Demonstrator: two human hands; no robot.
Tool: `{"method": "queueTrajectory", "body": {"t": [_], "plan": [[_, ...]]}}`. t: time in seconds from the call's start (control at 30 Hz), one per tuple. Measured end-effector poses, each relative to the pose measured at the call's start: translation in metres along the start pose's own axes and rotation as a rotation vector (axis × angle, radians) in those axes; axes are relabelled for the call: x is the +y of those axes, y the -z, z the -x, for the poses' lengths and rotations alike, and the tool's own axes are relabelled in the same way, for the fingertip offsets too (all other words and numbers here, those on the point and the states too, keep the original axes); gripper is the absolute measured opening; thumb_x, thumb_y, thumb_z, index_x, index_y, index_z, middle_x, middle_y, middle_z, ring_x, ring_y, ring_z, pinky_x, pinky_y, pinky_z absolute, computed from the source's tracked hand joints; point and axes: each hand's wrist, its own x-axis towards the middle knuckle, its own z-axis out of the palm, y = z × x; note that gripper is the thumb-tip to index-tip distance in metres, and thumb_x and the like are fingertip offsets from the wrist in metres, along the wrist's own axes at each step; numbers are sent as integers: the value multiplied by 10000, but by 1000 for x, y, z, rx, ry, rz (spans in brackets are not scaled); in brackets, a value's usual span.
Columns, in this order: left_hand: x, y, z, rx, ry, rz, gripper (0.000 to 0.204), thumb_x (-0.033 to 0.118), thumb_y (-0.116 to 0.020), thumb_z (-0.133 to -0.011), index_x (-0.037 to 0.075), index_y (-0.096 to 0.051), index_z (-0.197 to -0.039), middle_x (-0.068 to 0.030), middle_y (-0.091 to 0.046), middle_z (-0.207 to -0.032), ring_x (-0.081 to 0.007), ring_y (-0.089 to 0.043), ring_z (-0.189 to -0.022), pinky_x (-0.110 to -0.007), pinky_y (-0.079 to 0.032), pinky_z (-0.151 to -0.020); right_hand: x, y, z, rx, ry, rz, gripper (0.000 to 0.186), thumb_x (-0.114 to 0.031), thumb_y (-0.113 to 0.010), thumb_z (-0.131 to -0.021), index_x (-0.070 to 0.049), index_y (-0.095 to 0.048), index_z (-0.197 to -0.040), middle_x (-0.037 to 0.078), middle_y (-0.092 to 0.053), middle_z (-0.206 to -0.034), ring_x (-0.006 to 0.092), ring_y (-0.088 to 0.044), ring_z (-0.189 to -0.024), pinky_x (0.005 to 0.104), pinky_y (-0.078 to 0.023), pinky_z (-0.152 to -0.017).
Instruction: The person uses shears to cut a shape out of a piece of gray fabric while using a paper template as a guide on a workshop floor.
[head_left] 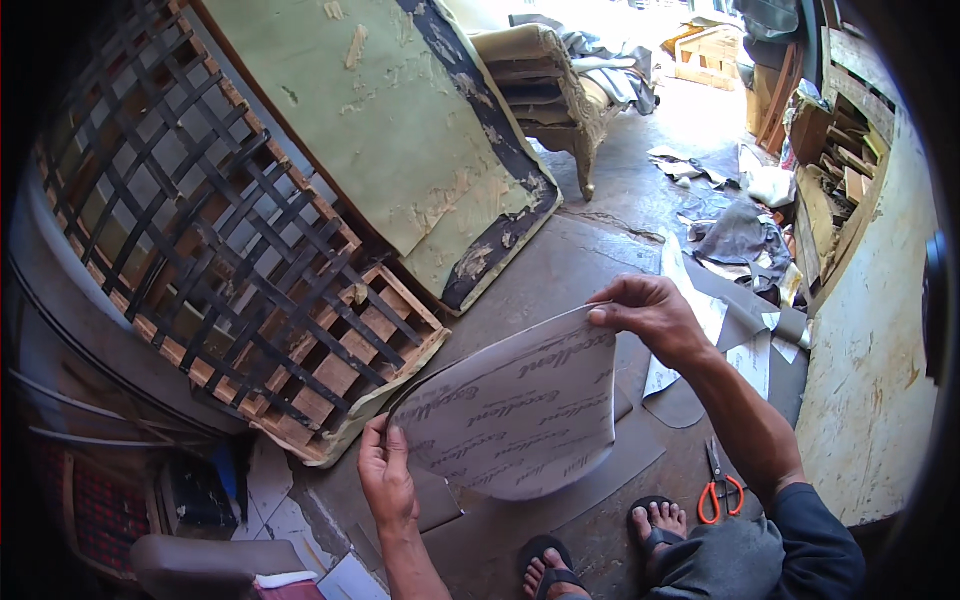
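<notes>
A curved, printed pale sheet point(515, 410) is held up in the middle of the head view, its lower edge bowed. My left hand point(388, 465) pinches its left edge, thumb on the printed face. My right hand point(650, 315) grips its upper right corner between thumb and fingers. Beneath it on the floor lies a flat grey sheet point(615, 485). Orange-handled scissors point(722, 485) lie to the right, below my right forearm and near my sandalled feet point(660, 525).
A wooden frame with black webbing point(180, 190) and a worn green padded panel point(390, 120) lean at left. A carved chair point(560, 120) stands behind. Fabric offcuts point(735, 245) and wood scraps point(845, 170) are heaped at right beside a pale board point(860, 400). A brown cushion point(200, 560) is at lower left.
</notes>
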Motion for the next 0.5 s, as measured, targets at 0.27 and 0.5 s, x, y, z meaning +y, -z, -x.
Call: {"method": "queueTrajectory", "body": {"t": [0.27, 0.5], "plan": [[-36, -1, 1, -6, -25, -256, 165, 173, -602, -986, 21, -604, -1047, 27, -573, -931, -52, -480, -815, -201, -388, -736, -20, -2, 1, 49, 91, 176, 202, -175, -779, -840, -13, -721, -944, 16, -697, -830, 65, -613, -793, 244, -496, -740], [37, -84, -9, -185, -607, -823, 344, 210, -642, -952, -15, -587, -1207, -80, -666, -922, -114, -591, -903, -267, -475, -816, -55, -39, 1, -78, 249, 316, 155, -146, -761, -836, -25, -714, -922, 83, -721, -822, 106, -665, -788, 288, -533, -719]]}}
